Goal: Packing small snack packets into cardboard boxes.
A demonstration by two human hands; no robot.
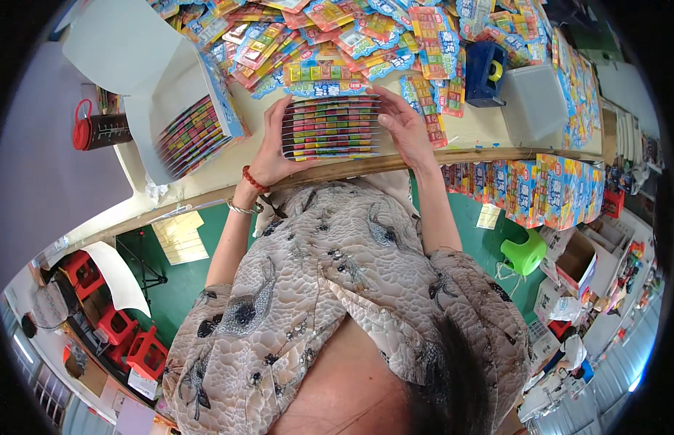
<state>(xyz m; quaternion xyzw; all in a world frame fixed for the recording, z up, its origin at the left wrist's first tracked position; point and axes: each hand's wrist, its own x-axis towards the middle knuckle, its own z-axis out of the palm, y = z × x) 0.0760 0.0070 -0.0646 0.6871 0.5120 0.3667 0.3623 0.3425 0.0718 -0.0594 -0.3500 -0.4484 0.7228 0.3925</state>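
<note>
A stack of colourful candy blister packs [332, 129] stands on edge at the table's front, its layers showing as rows of small coloured pieces. My left hand [273, 148] clasps the stack's left side, thumb along the near edge. On the right side, my right hand [403, 129] presses against it with fingers round the far corner. To the left lies an open white display box [159, 94], its lid raised, with a row of similar packs [195, 138] inside. Just beyond the stack, loose candy packs [326, 69] lie in a heap.
A blue tape dispenser [485, 72] and a translucent plastic bin [534, 103] sit to the right. A dark bottle with a red lid [103, 130] stands far left. Filled boxes [540, 190] line up below the table's right edge, near a green stool [524, 251].
</note>
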